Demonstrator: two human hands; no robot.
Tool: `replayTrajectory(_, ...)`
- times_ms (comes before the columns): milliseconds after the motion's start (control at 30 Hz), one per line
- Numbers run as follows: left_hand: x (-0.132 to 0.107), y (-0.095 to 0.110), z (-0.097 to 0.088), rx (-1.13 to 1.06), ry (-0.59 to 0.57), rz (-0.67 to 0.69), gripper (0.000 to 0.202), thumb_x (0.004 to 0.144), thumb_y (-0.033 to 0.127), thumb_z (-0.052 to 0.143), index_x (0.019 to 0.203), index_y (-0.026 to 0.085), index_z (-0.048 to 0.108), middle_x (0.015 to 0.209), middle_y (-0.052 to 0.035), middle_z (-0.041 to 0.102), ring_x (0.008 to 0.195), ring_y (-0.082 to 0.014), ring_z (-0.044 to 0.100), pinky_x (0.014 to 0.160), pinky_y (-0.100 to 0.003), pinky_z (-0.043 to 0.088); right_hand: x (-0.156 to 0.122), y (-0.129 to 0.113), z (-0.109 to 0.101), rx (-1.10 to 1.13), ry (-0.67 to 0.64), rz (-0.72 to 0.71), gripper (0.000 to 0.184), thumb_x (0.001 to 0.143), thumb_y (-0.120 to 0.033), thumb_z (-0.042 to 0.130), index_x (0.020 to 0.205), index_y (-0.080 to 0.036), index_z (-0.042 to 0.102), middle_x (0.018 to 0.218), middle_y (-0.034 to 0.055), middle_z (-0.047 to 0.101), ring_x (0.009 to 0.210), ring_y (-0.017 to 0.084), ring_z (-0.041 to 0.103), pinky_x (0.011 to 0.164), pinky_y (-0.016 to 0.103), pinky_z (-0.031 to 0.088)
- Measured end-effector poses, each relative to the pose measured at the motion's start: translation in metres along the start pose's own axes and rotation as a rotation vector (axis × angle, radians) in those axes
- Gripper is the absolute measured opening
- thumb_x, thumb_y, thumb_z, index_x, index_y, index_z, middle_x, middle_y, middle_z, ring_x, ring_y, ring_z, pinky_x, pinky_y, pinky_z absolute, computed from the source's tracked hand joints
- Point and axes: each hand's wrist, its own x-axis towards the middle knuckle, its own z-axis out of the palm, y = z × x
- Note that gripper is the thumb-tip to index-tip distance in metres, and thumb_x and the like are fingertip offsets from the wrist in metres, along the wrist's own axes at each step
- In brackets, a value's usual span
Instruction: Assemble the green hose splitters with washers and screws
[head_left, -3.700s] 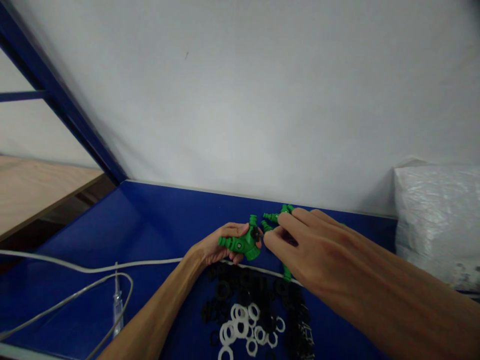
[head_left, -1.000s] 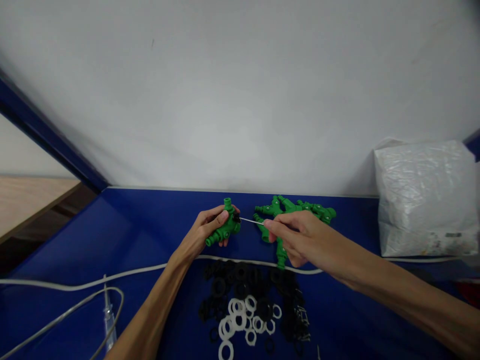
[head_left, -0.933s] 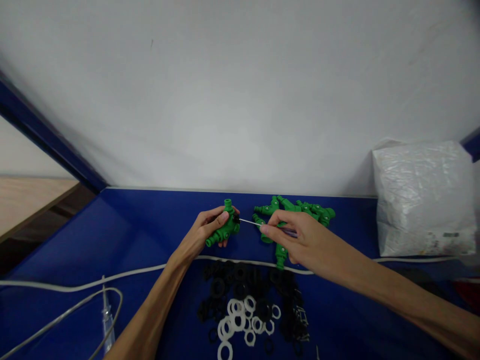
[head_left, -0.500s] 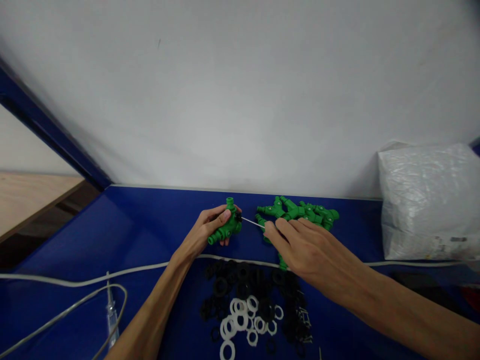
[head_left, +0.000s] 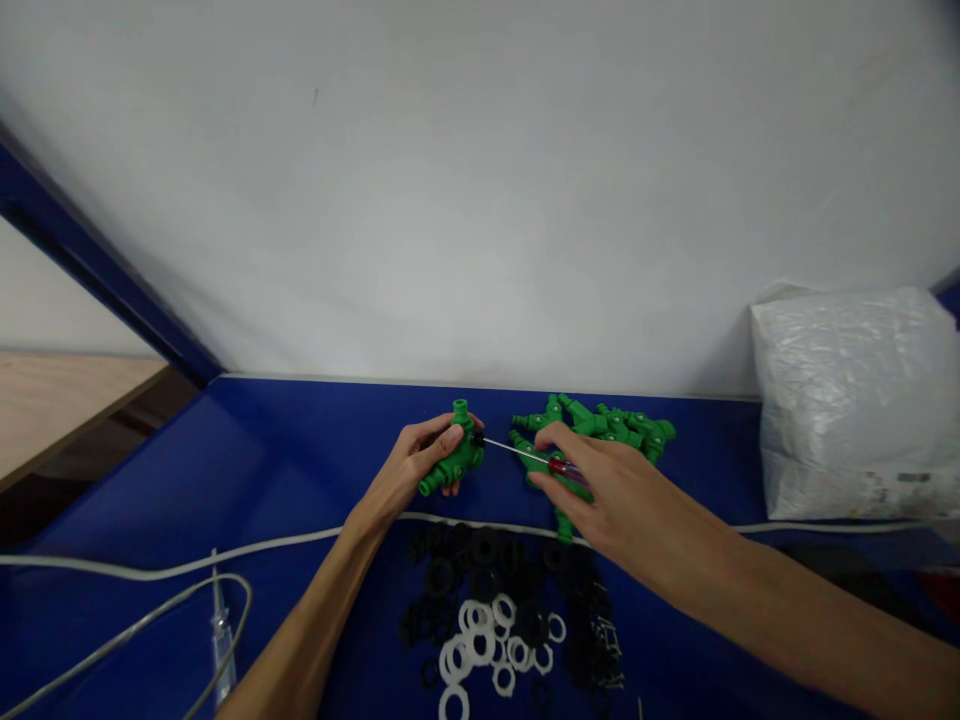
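Observation:
My left hand is closed around a green plastic hose fitting, held just above the blue table. My right hand grips a small screwdriver with a red handle. Its thin metal shaft points left and its tip meets the black part at the fitting's right end. A heap of more green fittings lies behind my right hand by the wall.
Black and white rings lie scattered on the table in front of my hands. A white cable runs across the table; another cable and a clear tool lie at the left. A white plastic bag stands at the right.
My right hand has turned on the screwdriver, so its red handle now shows between the fingers. The left hand and fitting have stayed put. Earlier, my right hand had reached among the green fittings.

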Motion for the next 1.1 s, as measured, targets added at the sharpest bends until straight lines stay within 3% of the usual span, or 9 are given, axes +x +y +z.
replayTrajectory(133, 0.001, 0.000, -0.001, -0.040, -0.032, -0.025, 0.048, 0.090, 0.050, 0.062, 0.120, 0.013, 0.067, 0.073, -0.0023, 0.063, 0.046, -0.0108, 0.057, 0.042, -0.020, 0.045, -0.005, 0.004, 0.006, -0.682, 0.125, -0.472, 0.038, 0.080, 0.007, 0.047, 0.115, 0.000, 0.063, 0.087, 0.0166, 0.069, 0.072, 0.027, 0.068, 0.063, 0.038, 0.054)
replayTrajectory(267, 0.000, 0.001, -0.001, -0.029, -0.062, -0.041, 0.047, 0.091, 0.049, 0.061, 0.120, 0.013, 0.067, 0.071, -0.0017, 0.063, 0.046, -0.0108, 0.058, 0.042, -0.020, 0.046, -0.008, 0.002, 0.005, -0.674, 0.058, -0.486, 0.051, 0.074, 0.010, 0.047, 0.123, 0.003, 0.060, 0.085, 0.0152, 0.071, 0.067, 0.026, 0.068, 0.061, 0.036, 0.054)
replayTrajectory(433, -0.003, 0.002, 0.002, -0.002, -0.096, -0.014, 0.047, 0.092, 0.049, 0.060, 0.123, 0.014, 0.067, 0.073, -0.0018, 0.063, 0.047, -0.0113, 0.060, 0.043, -0.020, 0.047, -0.003, -0.009, -0.007, 0.020, -0.148, -0.014, 0.023, 0.096, -0.013, 0.046, 0.090, -0.016, 0.069, 0.071, 0.0035, 0.066, 0.057, 0.016, 0.059, 0.053, 0.028, 0.040)
replayTrajectory(500, -0.005, 0.003, 0.003, -0.007, -0.090, 0.010, 0.047, 0.092, 0.048, 0.060, 0.123, 0.015, 0.066, 0.075, -0.0018, 0.062, 0.048, -0.0112, 0.060, 0.044, -0.020, 0.048, 0.000, -0.015, -0.016, 0.334, -0.247, 0.231, 0.033, 0.101, -0.031, 0.045, 0.077, -0.019, 0.065, 0.054, -0.0020, 0.052, 0.047, 0.013, 0.046, 0.048, 0.028, 0.030)
replayTrajectory(667, -0.006, 0.002, 0.003, 0.016, -0.055, 0.060, 0.047, 0.091, 0.049, 0.060, 0.125, 0.016, 0.065, 0.080, -0.0028, 0.063, 0.051, -0.0118, 0.060, 0.047, -0.022, 0.051, 0.005, -0.019, -0.024, 1.015, -0.406, 0.582, 0.034, 0.100, -0.044, 0.043, 0.097, -0.018, 0.064, 0.047, -0.0127, 0.023, 0.043, 0.009, 0.017, 0.045, 0.024, 0.025)
replayTrajectory(767, -0.004, 0.002, 0.004, 0.039, -0.055, 0.050, 0.048, 0.092, 0.049, 0.060, 0.124, 0.015, 0.065, 0.075, -0.0020, 0.062, 0.051, -0.0127, 0.060, 0.047, -0.022, 0.050, 0.003, -0.015, -0.015, 0.602, -0.285, 0.420, 0.026, 0.096, -0.041, 0.051, 0.100, -0.019, 0.065, 0.051, -0.0083, 0.039, 0.043, 0.010, 0.034, 0.046, 0.025, 0.029)
replayTrajectory(867, -0.003, 0.002, 0.004, 0.032, -0.063, 0.026, 0.048, 0.092, 0.050, 0.059, 0.124, 0.014, 0.066, 0.071, -0.0018, 0.062, 0.049, -0.0129, 0.060, 0.046, -0.022, 0.049, -0.001, -0.008, -0.003, -0.020, -0.099, 0.061, 0.025, 0.090, -0.012, 0.052, 0.112, -0.016, 0.063, 0.071, 0.0018, 0.062, 0.054, 0.015, 0.054, 0.049, 0.026, 0.037)
replayTrajectory(1000, -0.001, 0.001, 0.002, 0.013, -0.066, 0.002, 0.049, 0.092, 0.050, 0.059, 0.122, 0.013, 0.066, 0.068, -0.0016, 0.062, 0.047, -0.0133, 0.060, 0.044, -0.022, 0.047, -0.006, -0.004, 0.001, -0.710, 0.058, -0.403, 0.049, 0.078, 0.007, 0.045, 0.122, -0.005, 0.062, 0.083, 0.0129, 0.068, 0.065, 0.024, 0.065, 0.057, 0.034, 0.048)
replayTrajectory(1100, 0.000, -0.001, 0.001, 0.012, -0.058, -0.005, 0.049, 0.091, 0.051, 0.059, 0.122, 0.013, 0.066, 0.070, -0.0020, 0.063, 0.047, -0.0131, 0.060, 0.044, -0.022, 0.047, -0.007, -0.004, 0.000, -0.892, 0.106, -0.468, 0.049, 0.079, 0.007, 0.045, 0.123, 0.000, 0.063, 0.073, 0.0122, 0.067, 0.059, 0.027, 0.065, 0.054, 0.037, 0.049)
